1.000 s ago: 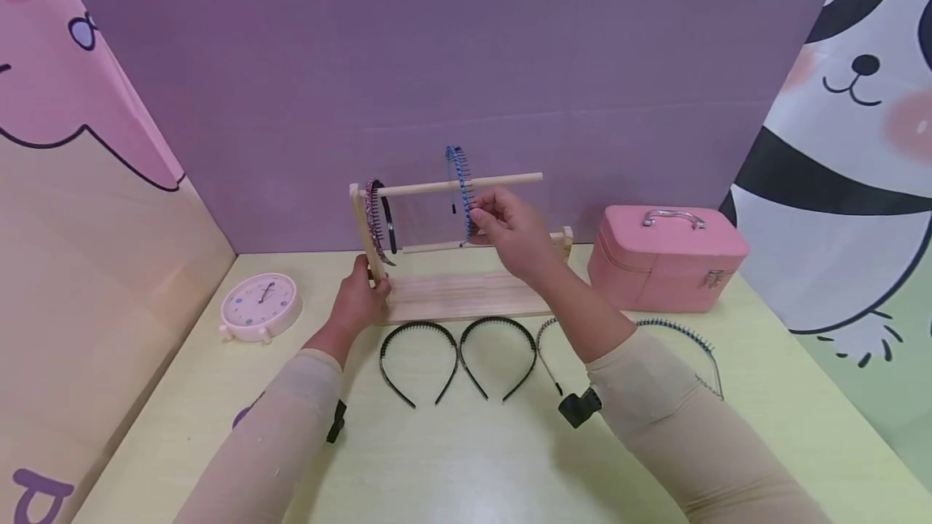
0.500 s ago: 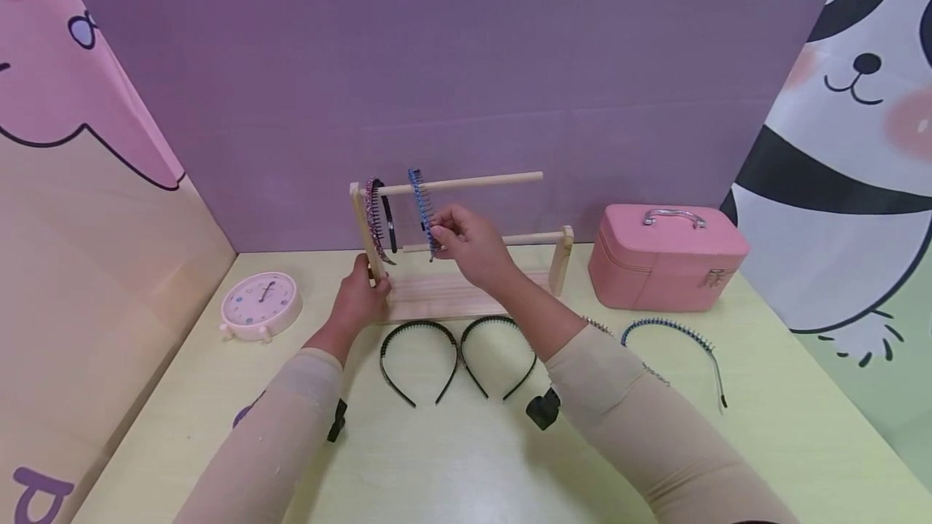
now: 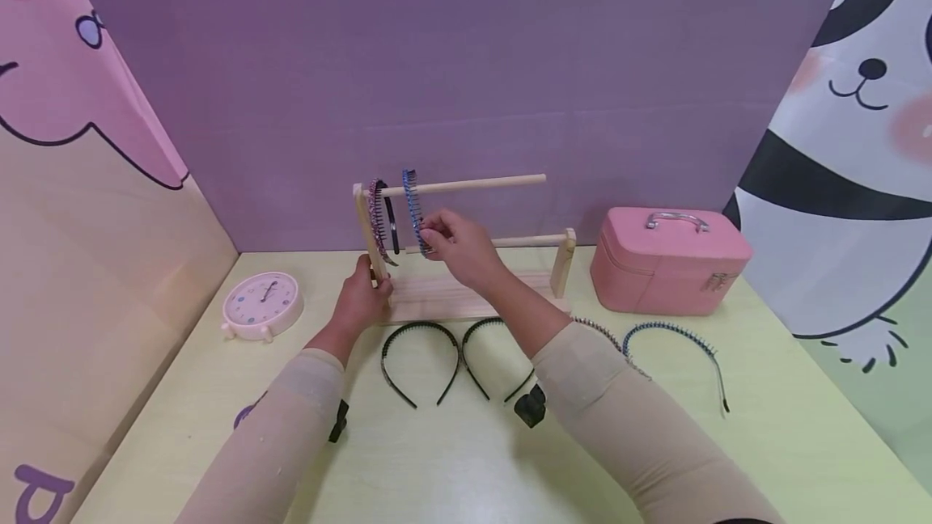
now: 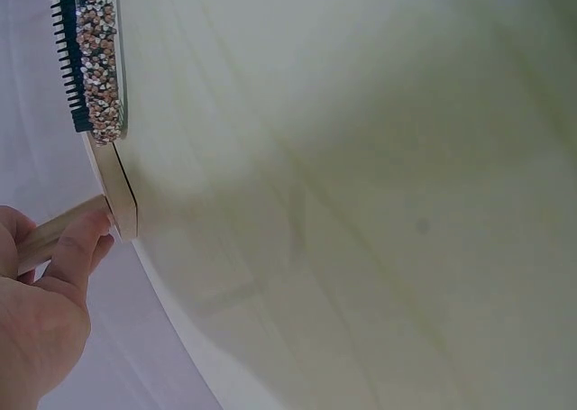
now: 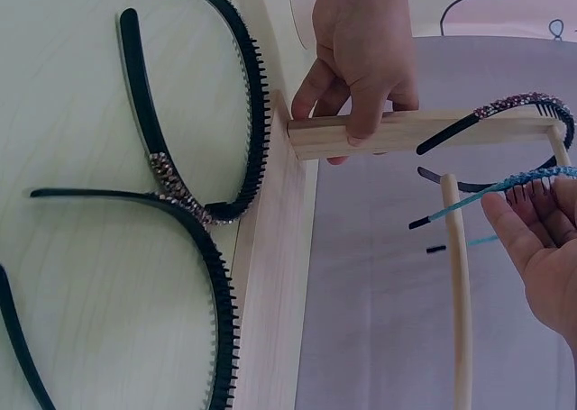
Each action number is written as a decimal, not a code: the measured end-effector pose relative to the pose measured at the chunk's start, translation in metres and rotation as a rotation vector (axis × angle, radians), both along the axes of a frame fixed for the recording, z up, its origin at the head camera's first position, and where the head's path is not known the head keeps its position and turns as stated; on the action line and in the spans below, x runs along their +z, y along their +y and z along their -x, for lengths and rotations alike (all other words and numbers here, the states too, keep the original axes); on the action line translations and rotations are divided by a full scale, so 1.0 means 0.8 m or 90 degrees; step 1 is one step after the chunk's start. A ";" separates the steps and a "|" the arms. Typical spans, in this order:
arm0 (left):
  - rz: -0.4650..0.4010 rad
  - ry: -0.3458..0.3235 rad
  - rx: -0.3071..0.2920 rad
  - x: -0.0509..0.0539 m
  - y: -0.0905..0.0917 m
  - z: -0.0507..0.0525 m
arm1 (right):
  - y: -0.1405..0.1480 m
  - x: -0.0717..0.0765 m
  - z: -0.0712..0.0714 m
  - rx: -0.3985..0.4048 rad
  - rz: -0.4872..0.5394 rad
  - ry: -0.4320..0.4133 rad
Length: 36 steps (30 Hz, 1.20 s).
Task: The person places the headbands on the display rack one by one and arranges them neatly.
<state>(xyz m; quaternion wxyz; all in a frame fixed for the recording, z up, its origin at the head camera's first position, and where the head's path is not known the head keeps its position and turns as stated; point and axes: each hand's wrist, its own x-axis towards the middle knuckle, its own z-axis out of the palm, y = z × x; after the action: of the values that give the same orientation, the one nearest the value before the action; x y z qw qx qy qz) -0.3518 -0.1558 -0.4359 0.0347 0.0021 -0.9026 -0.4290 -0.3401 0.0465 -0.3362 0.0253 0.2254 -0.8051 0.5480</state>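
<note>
In the head view my left hand grips the left upright of a wooden rack. The left wrist view shows that hand's fingers round the post. My right hand pinches a blue toothed headband, looped over the upper rod. Seen from the right wrist, the blue headband has its dark-tipped ends pointing away from the right hand. Closer to the upright, a black headband with pinkish beads hangs on the same rod.
Two black headbands lie before the rack, with a beaded one partly behind the right forearm and a blue one beyond it. A pink case stands at the right, a pink clock at the left.
My right hand has carried the blue headband left along the upper rod, towards the beaded one, and a little lower. My left hand has stayed on the upright.
</note>
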 end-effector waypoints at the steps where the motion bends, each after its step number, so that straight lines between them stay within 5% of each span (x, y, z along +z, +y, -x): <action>1: 0.000 -0.001 -0.001 0.000 0.000 0.000 | 0.000 0.000 0.000 -0.004 -0.009 0.005; 11: 0.003 0.002 -0.005 0.002 -0.001 0.000 | 0.012 0.004 -0.002 -0.017 -0.104 0.029; 20: 0.006 -0.002 -0.004 0.002 0.000 -0.002 | 0.039 0.004 -0.009 -0.001 -0.120 0.016; 26: 0.010 -0.011 -0.002 0.002 0.001 -0.002 | 0.072 0.008 -0.015 -0.007 -0.151 0.005; 36: 0.008 -0.003 0.001 -0.002 0.002 -0.001 | 0.156 0.018 -0.017 0.000 -0.307 0.012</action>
<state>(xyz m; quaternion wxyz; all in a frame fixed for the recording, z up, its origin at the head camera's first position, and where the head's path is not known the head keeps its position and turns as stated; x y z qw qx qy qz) -0.3509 -0.1539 -0.4376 0.0329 0.0037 -0.9052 -0.4237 -0.3266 0.1710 -0.3214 -0.0222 0.2299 -0.9125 0.3376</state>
